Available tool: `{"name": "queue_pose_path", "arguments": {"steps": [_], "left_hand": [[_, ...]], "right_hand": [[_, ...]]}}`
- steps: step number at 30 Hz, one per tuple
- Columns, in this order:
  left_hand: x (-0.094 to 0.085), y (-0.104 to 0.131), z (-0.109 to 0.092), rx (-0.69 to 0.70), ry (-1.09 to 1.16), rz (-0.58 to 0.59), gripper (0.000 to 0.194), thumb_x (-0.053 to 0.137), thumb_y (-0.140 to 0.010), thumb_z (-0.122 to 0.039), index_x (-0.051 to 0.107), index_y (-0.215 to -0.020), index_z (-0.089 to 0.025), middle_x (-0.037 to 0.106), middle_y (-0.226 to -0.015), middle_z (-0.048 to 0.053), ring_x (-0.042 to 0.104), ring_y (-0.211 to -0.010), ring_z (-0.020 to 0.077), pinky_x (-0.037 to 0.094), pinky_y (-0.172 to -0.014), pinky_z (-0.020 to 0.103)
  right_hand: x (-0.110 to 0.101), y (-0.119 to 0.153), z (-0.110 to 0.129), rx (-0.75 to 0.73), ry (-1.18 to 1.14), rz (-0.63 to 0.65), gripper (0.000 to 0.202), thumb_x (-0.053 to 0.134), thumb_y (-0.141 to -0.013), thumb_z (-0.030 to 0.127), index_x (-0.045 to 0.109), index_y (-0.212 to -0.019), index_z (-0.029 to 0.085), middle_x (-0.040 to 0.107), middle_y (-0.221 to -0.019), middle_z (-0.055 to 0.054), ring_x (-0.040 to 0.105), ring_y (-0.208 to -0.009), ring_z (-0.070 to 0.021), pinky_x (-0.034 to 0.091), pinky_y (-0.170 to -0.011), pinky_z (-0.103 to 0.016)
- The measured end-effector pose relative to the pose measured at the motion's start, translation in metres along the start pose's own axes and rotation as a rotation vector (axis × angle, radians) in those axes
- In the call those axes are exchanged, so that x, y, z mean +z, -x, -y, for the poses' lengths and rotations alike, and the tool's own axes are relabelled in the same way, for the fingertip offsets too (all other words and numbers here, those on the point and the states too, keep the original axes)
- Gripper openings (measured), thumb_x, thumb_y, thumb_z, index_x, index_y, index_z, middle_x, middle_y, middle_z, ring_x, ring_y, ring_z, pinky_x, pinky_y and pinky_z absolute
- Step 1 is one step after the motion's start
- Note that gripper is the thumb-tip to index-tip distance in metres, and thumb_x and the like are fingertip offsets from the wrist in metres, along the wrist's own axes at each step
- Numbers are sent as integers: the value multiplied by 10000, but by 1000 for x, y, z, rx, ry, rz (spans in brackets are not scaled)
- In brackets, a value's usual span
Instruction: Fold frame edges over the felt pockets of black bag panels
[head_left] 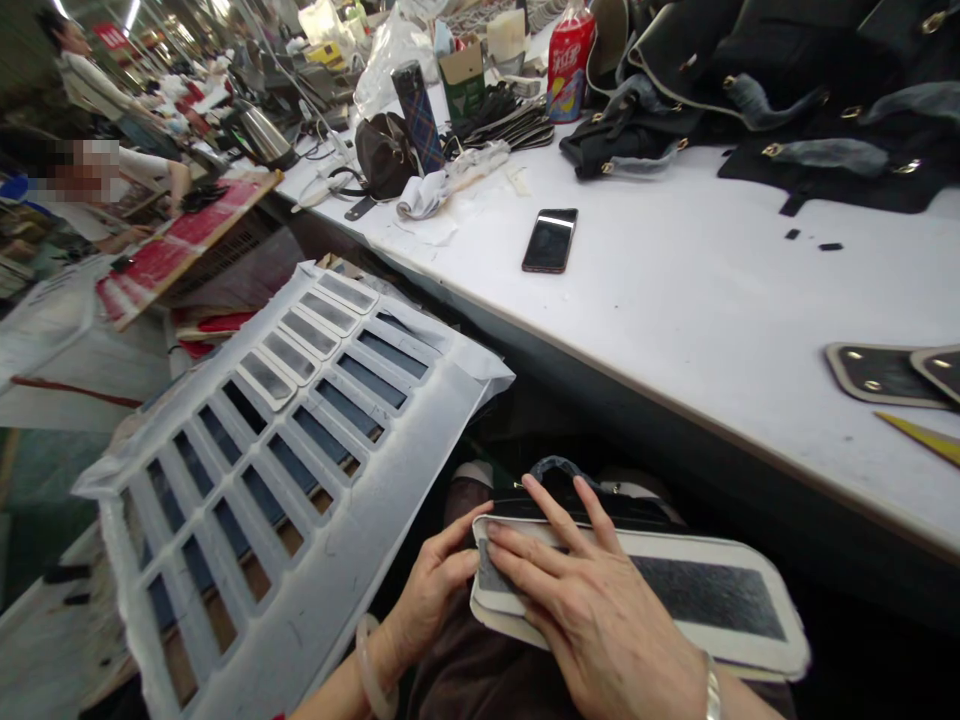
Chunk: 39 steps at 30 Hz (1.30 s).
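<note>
Across my lap lies a black handbag, its rounded cream-edged base panel [757,555] facing up, with a dark rectangular strip [709,597] along the middle. My right hand [592,600] rests flat on the panel's left half, fingers spread over the strip's left end. At that same end, my left hand [442,565] grips the panel's edge between thumb and fingers. Beyond the panel, a plastic-wrapped handle [559,467] shows. To the left sits a pale slotted sheet [405,470], with several cream-framed grey strips [301,333] along its far part.
A white worktable [675,300] runs along the right, bearing a phone [550,240], black bag pieces [832,160], flat dark panels [885,375] and a yellow pointed object [926,438]. Farther back stand a red bottle [570,62] and a kettle [262,135]. A co-worker [161,170] sits at upper left.
</note>
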<state>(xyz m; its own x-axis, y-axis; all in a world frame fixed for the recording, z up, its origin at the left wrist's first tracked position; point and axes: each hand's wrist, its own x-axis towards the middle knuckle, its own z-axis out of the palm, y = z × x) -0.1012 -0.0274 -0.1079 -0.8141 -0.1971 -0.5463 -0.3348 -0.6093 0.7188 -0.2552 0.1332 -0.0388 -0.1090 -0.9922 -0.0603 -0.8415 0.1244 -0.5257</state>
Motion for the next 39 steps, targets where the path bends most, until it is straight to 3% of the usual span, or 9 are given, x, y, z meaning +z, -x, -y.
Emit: {"name": "queue_pose_path", "arguments": {"steps": [9, 15, 19, 24, 27, 31, 34, 37, 39], "left_hand": [[9, -5, -1, 89, -69, -46, 464, 595, -860, -310, 566, -1321, -257, 588, -1375, 65, 481, -1318, 303, 306, -1165, 449], [13, 1, 4, 157, -95, -64, 452, 580, -881, -340, 542, -1323, -254, 558, -1403, 62, 466, -1329, 291, 319, -1157, 434], [23, 5, 2, 211, -71, -87, 487, 590, -867, -315, 508, -1343, -255, 521, -1437, 63, 430, -1357, 285, 306, -1160, 436], [26, 5, -8, 298, -205, -124, 544, 590, -852, -322, 473, -1377, -240, 451, -1494, 77, 336, -1418, 279, 236, -1192, 444], [21, 5, -15, 408, -473, -173, 571, 606, -827, -310, 469, -1379, -260, 363, -1547, 75, 262, -1450, 289, 172, -1207, 493], [41, 8, -28, 815, -1083, -219, 547, 502, -792, -70, 568, -1270, -330, 416, -1480, 18, 316, -1407, 262, 209, -1194, 494], [84, 10, -35, 1036, -1378, 14, 615, 442, -776, 21, 572, -1253, -347, 531, -1341, -1, 428, -1297, 198, 331, -1130, 372], [131, 2, -37, 975, -1491, 363, 561, 423, -864, -41, 497, -1340, -327, 536, -1373, 8, 461, -1270, 179, 365, -1100, 330], [154, -9, -36, 893, -1554, 501, 528, 404, -905, -92, 463, -1379, -316, 531, -1400, 14, 473, -1265, 201, 372, -1095, 359]], "right_hand": [[-4, -6, 9, 60, -143, 16, 661, 453, -814, 123, 389, -1439, 332, 375, -1514, 105, -41, -1482, -200, -238, -1130, -451], [-4, -5, 20, 209, -258, -72, 554, 468, -680, 60, 641, -1139, 317, 563, -1369, 57, 176, -1464, -218, -85, -1155, -557], [2, -7, 21, 291, -461, -241, 645, 475, -519, 51, 666, -1089, 284, 676, -1198, 18, 342, -1399, -218, 63, -1176, -542], [-10, 4, 15, 287, -1020, -696, 450, 536, -700, 174, 641, -1136, 215, 612, -1305, -76, 435, -1344, -225, 263, -1163, -495], [-24, 38, -9, 363, -999, -973, 328, 620, -787, 270, 661, -1107, 213, 631, -1271, -80, 488, -1296, -238, 301, -1155, -471], [-14, 103, -66, 698, -857, -1176, 450, 682, -769, 473, 669, -1117, 189, 655, -1206, -98, 551, -1193, -278, 335, -1119, -472], [20, 133, -95, 903, -992, -1067, 545, 663, -721, 610, 689, -997, 140, 691, -1086, -140, 605, -1082, -322, 461, -980, -479], [58, 128, -99, 836, -1164, -857, 555, 526, -817, 650, 695, -884, 125, 718, -889, -142, 683, -849, -304, 559, -754, -445], [74, 115, -95, 741, -1198, -783, 575, 395, -895, 644, 692, -908, 151, 720, -910, -126, 692, -846, -277, 565, -748, -416]]}}
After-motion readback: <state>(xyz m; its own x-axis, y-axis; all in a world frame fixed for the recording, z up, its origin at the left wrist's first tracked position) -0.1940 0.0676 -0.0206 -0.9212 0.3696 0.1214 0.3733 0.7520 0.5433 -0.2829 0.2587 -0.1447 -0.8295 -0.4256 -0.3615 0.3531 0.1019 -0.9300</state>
